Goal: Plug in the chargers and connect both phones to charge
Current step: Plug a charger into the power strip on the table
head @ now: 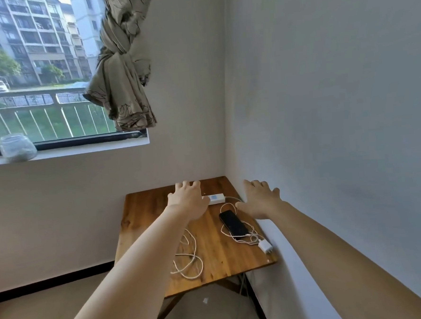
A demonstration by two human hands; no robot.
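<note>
Corner of a room, small wooden counter (143,212) pushed against two walls. I have both arms stretched out over it.

My left hand (188,200) is flat, fingers spread and released, palm down over the far part of the counter. It covers the left end of a white power strip (216,199); I cannot tell whether it touches it. My right hand (258,200) is also spread wide and grasping nothing, hovering near the right wall just past the strip's right end.

A black phone (234,224) lies face up on the counter, near the right wall, between my two forearms. A thin white cable (227,232) loops around it and appears to reach its near end; whether it is seated in the port is too small to tell. That cable runs to a white charger brick (265,246) lying loose on the counter by the near right edge, prongs toward the wall.

A second white cable (188,264) lies in loose coils on the near left part of the counter, partly under my left forearm. I see only one phone.

Above left: a window (39,71), a knotted curtain (123,73), a jar (17,147) on the sill.
</note>
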